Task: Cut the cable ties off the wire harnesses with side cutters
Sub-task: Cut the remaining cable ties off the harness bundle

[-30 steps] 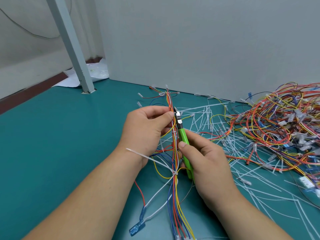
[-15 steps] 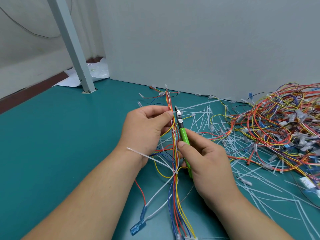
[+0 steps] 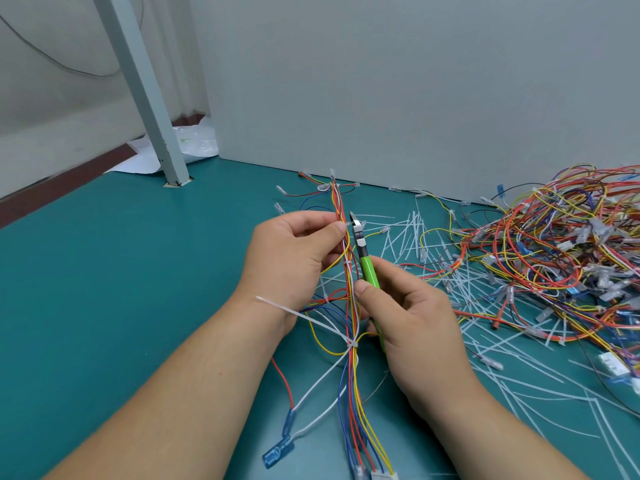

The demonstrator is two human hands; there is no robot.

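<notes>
Little has shifted over the last second: both hands sit where they were, and only the nose of the side cutters (image 3: 367,268) has crept a touch higher along the bundle. The left hand (image 3: 294,258) pinches the wire harness (image 3: 352,382) between thumb and curled fingers, holding it taut and lifted off the mat (image 3: 138,271). The right hand (image 3: 408,317) is wrapped round the green handles, thumb on top. The blades are slightly parted just beside the left thumb tip, at a small cable tie (image 3: 346,224); whether they already straddle it I cannot tell. Below the fingers the same harness carries at least three more ties, the lowest a long-tailed tie (image 3: 351,344) near the wrists. Out past the right hand lie many cut ties (image 3: 414,237), and beyond them a pile of harnesses (image 3: 554,244) where some ties seem to remain. I judge the job well under way, with plenty left.
</notes>
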